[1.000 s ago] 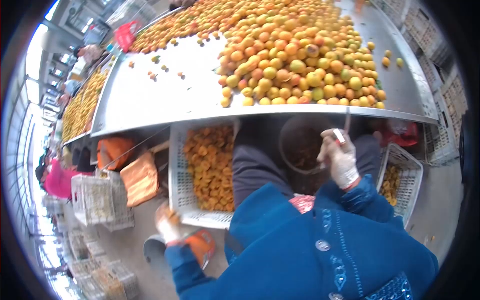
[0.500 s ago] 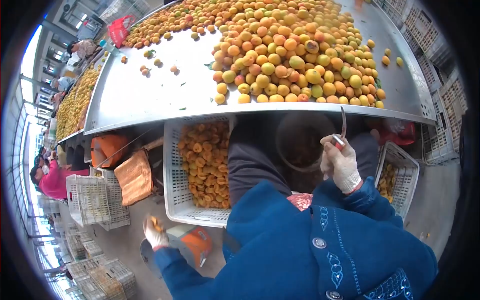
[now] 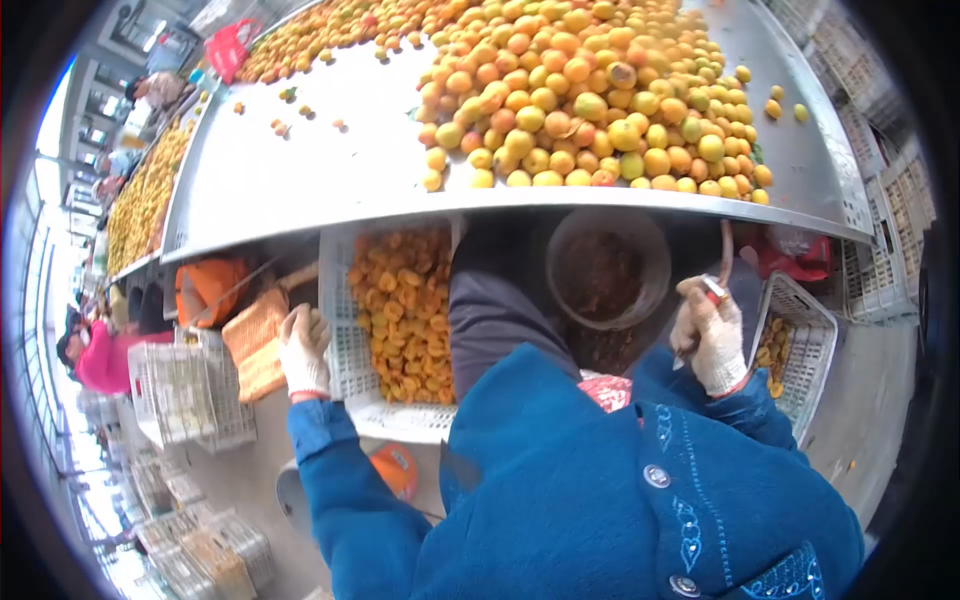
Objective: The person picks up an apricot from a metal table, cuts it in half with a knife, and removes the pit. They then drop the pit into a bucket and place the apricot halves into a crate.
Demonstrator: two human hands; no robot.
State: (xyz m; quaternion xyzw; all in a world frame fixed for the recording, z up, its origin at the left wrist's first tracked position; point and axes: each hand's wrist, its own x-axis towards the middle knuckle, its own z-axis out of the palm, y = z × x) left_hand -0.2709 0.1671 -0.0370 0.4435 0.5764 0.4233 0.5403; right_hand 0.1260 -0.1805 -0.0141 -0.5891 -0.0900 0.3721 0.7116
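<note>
Left hand [image 3: 303, 350], fingers loosely curled and empty, at the rim of the white crate [image 3: 345, 360] of halved apricots [image 3: 405, 310]. Right hand [image 3: 712, 340], fingers closed around a knife [image 3: 722, 262], under the counter [image 3: 300, 190].

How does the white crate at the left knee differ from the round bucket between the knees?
The white crate is rectangular with slotted walls; the bucket is round with a plain wall. The crate holds orange halved fruit; the bucket holds a dark brown mass. The left hand is at the crate's edge; no hand touches the bucket. Both sit under the metal table.
</note>
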